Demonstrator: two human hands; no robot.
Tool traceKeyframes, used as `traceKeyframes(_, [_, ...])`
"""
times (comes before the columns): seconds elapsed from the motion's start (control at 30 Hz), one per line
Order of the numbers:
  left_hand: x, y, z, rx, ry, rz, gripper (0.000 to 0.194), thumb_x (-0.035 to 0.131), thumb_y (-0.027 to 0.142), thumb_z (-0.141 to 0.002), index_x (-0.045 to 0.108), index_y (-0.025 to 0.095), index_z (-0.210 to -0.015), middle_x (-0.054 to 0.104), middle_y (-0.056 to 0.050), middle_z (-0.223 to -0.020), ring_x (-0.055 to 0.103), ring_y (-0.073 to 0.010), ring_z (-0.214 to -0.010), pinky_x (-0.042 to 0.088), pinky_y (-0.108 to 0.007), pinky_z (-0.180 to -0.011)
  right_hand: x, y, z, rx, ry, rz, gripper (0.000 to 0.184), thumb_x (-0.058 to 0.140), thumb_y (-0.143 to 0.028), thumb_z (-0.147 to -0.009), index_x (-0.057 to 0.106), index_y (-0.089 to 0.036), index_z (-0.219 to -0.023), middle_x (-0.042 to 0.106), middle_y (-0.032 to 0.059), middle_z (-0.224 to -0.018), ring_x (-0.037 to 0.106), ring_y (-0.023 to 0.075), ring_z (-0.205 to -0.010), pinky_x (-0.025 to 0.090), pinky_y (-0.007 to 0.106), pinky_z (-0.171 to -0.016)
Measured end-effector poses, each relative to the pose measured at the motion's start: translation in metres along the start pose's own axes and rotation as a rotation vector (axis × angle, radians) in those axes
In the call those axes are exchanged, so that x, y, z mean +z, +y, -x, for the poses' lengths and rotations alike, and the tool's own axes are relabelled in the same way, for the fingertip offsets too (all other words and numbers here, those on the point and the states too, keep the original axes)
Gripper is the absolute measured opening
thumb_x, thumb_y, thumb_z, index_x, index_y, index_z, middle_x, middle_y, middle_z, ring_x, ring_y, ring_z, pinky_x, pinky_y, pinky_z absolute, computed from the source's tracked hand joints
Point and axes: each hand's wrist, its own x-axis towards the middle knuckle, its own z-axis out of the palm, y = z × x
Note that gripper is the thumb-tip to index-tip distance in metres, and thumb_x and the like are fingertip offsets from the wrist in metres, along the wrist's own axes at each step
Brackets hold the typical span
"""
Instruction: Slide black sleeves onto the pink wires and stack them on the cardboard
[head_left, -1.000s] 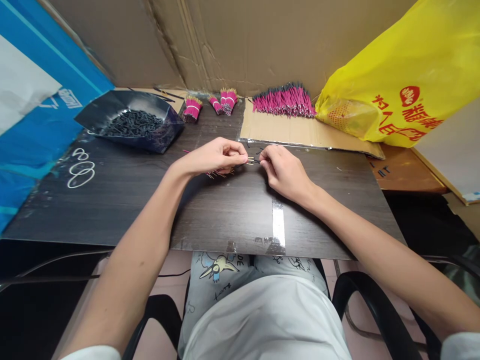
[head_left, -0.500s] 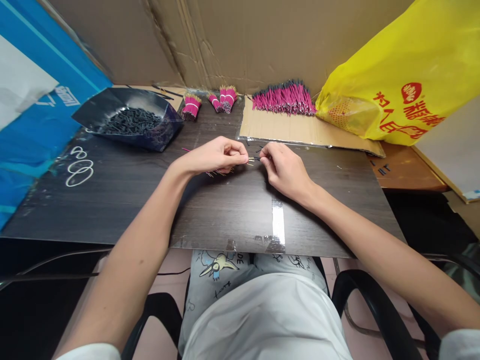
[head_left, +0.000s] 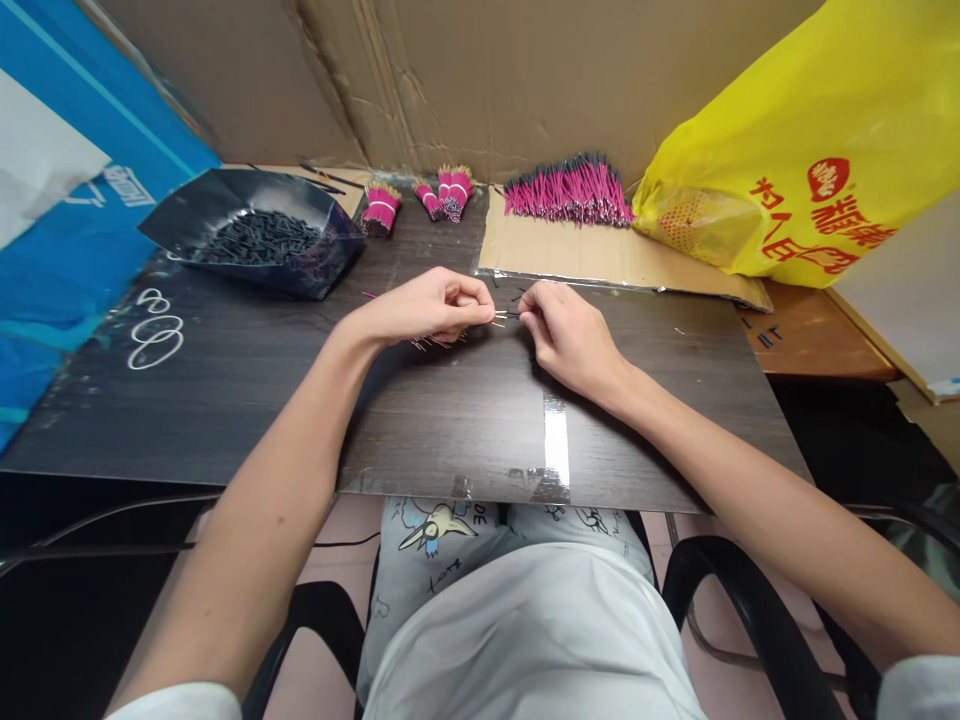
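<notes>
My left hand [head_left: 444,304] is closed in a pinch on pink wires, whose gold tips [head_left: 499,316] stick out past the thumb and forefinger to the right. Facing it, my right hand [head_left: 564,325] pinches a small black sleeve [head_left: 513,315] close against those tips. Whether the sleeve is around a tip or only touching is too small to tell. Beneath my left hand lie more pink wires [head_left: 421,344], mostly hidden by the palm. A few loose black sleeves [head_left: 517,294] rest on the dark table [head_left: 450,430] just beyond my fingers.
Back left stands a dark open bag [head_left: 330,250] of black sleeves. Behind are tied pink wire bundles [head_left: 382,208] and a row of black-capped pink wires [head_left: 566,190] on cardboard [head_left: 570,255]. White rings [head_left: 156,343] lie left; a yellow bag [head_left: 780,150] stands right.
Both hands hold nearly the same pose, with the gold tips and black sleeve still close together. The whole view has shifted very slightly.
</notes>
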Motion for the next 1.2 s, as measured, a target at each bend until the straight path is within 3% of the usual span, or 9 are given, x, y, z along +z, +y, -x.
traceKeyframes(0.3, [-0.0004, 0.0012, 0.0010, 0.000, -0.015, -0.025, 0.028, 0.073, 0.041, -0.089, 0.064, 0.016, -0.079, 0.047, 0.004, -0.052, 0.038, -0.0026, -0.045, 0.026, -0.019, -0.045, -0.0022, -0.0007, -0.0001, -0.011, -0.039, -0.002, 0.008, 0.045, -0.015, -0.102, 0.049, -0.022, -0.102, 0.065, 0.0116, -0.109, 0.057, 0.0279, -0.103, 0.046, 0.043, -0.085])
traceKeyframes(1.2, [0.0009, 0.0003, -0.0010, -0.005, 0.005, -0.002, 0.024, 0.074, 0.035, -0.088, 0.066, 0.015, -0.078, 0.046, 0.004, -0.051, 0.037, -0.0032, -0.043, 0.024, -0.018, -0.043, 0.0024, 0.0021, 0.0013, -0.073, 0.010, 0.026, 0.010, 0.046, -0.012, -0.102, 0.050, -0.021, -0.102, 0.064, 0.0093, -0.105, 0.058, 0.0262, -0.099, 0.045, 0.039, -0.080])
